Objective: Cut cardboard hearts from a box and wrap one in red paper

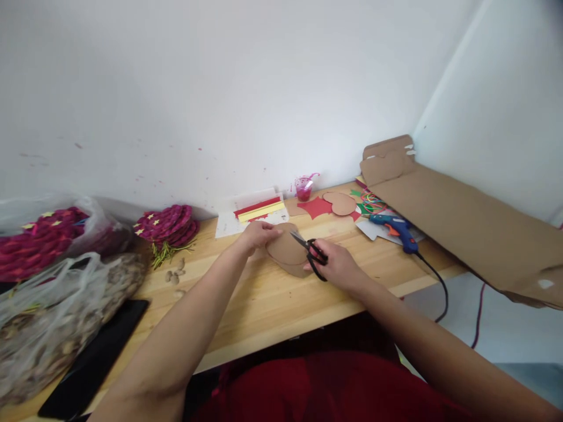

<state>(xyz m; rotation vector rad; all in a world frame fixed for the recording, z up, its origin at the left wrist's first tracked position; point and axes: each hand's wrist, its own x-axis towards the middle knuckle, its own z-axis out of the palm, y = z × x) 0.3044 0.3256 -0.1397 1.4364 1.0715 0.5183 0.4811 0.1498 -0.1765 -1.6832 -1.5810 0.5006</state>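
Note:
Near the middle of the wooden table (246, 305), my left hand (258, 235) pinches the upper left edge of a brown cardboard piece (285, 249) with a curved outline drawn on it. My right hand (336, 265) is closed around black-handled scissors (317, 258). The scissor blades look slightly parted and point up and left, over the right part of the cardboard. Whether they touch it, I cannot tell. Behind, a cut cardboard shape (343, 204) lies on red paper (315, 207).
A blue glue gun (398, 228) with a cord and a large cardboard sheet (475, 225) are at the right. Red and yellow strips (260, 210) and a cup of pink liquid (303, 189) stand behind. Purple decorations (169, 225) and a filled plastic bag (65, 322) are left.

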